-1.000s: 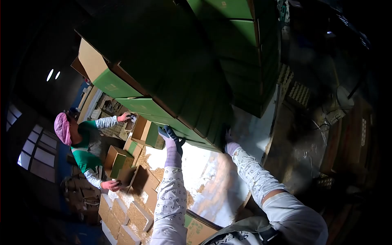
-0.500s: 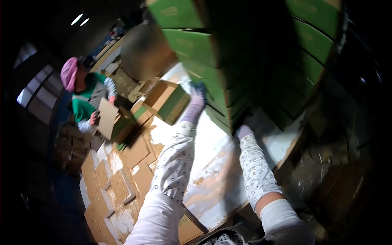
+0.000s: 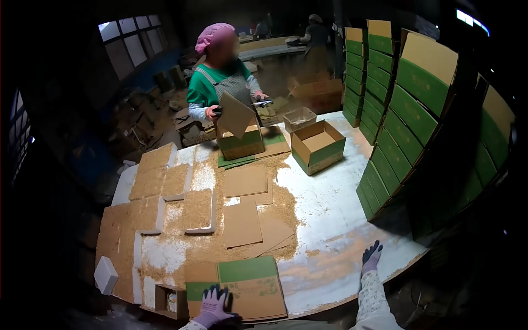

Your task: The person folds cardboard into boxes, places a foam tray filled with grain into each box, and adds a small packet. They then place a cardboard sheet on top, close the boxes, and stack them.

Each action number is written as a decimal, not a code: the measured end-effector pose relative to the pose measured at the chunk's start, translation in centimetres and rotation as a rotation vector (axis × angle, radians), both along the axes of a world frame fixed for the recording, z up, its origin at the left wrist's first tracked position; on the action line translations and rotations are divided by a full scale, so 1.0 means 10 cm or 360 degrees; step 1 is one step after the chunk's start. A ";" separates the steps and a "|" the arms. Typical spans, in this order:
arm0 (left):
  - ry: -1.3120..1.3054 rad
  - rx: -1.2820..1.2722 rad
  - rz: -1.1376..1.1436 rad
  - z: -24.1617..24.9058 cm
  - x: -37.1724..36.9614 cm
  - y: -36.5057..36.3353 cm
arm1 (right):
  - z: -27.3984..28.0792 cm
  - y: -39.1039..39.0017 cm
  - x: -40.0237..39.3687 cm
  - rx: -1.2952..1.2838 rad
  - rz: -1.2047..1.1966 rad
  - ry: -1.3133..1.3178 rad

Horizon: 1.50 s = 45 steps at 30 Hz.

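Observation:
My left hand, in a purple glove with dark fingertips, lies with spread fingers on flattened green-and-brown cardboard cartons at the table's near edge. Just left of it stands a small open brown box with small items inside. My right hand, gloved the same way, is over the white-stained tabletop with its fingers stretched out and nothing in them. Beyond it rises a tall stack of green cartons.
Across the table a person in a pink cap holds a cardboard sheet over a green carton. An open empty carton stands nearby. Shavings-covered white trays and cardboard sheets lie on the left half.
Both hands have come away from the carton stack; the left now lies on the flattened cartons, the right over the near right table. My view has swung left and levelled.

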<state>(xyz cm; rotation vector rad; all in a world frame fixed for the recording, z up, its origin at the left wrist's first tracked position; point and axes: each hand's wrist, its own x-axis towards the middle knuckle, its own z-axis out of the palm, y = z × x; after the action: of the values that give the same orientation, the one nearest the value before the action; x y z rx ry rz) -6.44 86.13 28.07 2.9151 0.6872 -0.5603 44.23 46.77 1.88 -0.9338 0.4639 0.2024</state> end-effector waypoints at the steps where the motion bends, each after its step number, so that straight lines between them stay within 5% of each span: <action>1: 0.0148 0.0150 -0.0014 0.06 -0.30 0.12 | -0.54 -0.03 -0.47 -0.0013 -0.0086 -0.0052; 3: 0.0522 -0.0437 0.0225 -0.08 -0.77 0.25 | -0.34 0.39 -1.61 -0.0330 -0.0043 0.0248; 6: 0.0108 -0.0147 0.0024 -0.45 -1.19 0.23 | -0.23 0.96 -2.56 -0.0434 0.0298 0.0308; 7: -0.0010 0.0013 -0.0079 -0.74 -1.31 0.29 | 0.13 1.11 -2.65 -0.0536 0.0680 0.0221; 8: -0.0035 -0.0086 -0.0082 -0.78 -1.33 0.35 | 0.76 1.41 -2.73 -0.0616 0.0666 0.0317; 10: -0.0058 -0.0278 -0.0085 -0.67 -1.38 0.47 | 0.88 1.61 -2.62 -0.0780 0.0930 -0.0135; 13: 0.0216 -0.0817 0.0394 -0.34 -1.39 0.64 | 0.88 1.83 -2.14 -0.1286 0.1253 -0.0817; 14: 0.0335 -0.0765 0.0346 -0.37 -1.45 0.68 | 1.25 1.90 -2.10 -0.1455 0.1293 -0.0918; 17: -0.0330 -0.0379 -0.0181 0.45 -1.36 0.66 | 1.89 2.08 -2.04 -0.1648 0.1329 -0.1080; 19: -0.0092 -0.0326 0.0007 0.41 -1.36 0.59 | 1.58 2.13 -1.99 -0.1285 0.1348 -0.0894; 21: -0.0062 -0.0086 -0.0102 -0.51 -1.61 0.56 | 1.42 2.14 -2.19 -0.1049 0.1388 -0.0518; 22: -0.0414 0.0143 -0.0115 -0.99 -1.76 0.54 | 1.48 2.16 -2.40 -0.0965 0.1401 -0.0387; 25: -0.0341 -0.0062 -0.0052 -0.81 -1.75 0.57 | 1.28 2.11 -2.74 -0.0864 0.1534 -0.0256; 29: -0.0300 0.0058 -0.0268 -0.94 -1.83 0.70 | 1.15 2.02 -2.67 -0.1716 0.1721 -0.0871; 30: -0.0322 -0.0057 -0.0299 -0.77 -1.82 0.75 | 1.70 2.08 -2.74 -0.1957 0.1598 -0.1210; 33: -0.0433 -0.0220 -0.0383 0.32 -1.64 1.02 | 2.16 2.13 -2.30 -0.1805 0.1269 -0.1318; 34: -0.0502 -0.0196 -0.0338 0.61 -1.60 1.10 | 2.03 2.17 -1.99 -0.1470 0.0994 -0.1192; 35: -0.0575 -0.0175 -0.0290 0.95 -1.54 1.17 | 2.80 2.37 -2.20 -0.0807 0.0763 -0.0659; 36: -0.0539 -0.0187 -0.0272 1.74 -1.38 1.01 | 3.03 2.56 -2.23 -0.0558 0.0579 -0.0790; 37: -0.0683 -0.0281 -0.0268 1.81 -1.34 1.02 | 3.51 2.80 -2.49 -0.0322 0.0624 -0.0707; 39: -0.0559 -0.0270 -0.0205 1.86 -1.15 0.97 | 3.39 3.28 -2.72 -0.0429 0.0946 -0.1001; 40: -0.0492 -0.0295 -0.0180 1.70 -1.06 1.02 | 3.72 3.48 -3.03 -0.1479 0.0894 -0.1387; 41: -0.0422 -0.0321 -0.0156 1.45 -0.95 1.07 | 3.82 3.62 -3.21 -0.1722 0.1038 -0.1250; 43: -0.0396 -0.0319 -0.0086 1.27 -0.98 1.07 | 3.47 3.68 -3.24 -0.1833 0.1155 -0.1210; 45: -0.0510 -0.0272 0.0005 1.20 -1.03 1.06 | 3.09 3.59 -3.11 -0.1427 0.1141 -0.1140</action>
<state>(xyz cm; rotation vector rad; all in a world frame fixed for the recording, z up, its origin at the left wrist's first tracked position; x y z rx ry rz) -16.77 96.69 40.05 2.7505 0.5697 -0.1357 13.15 82.65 32.83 -1.9352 -0.5274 0.2914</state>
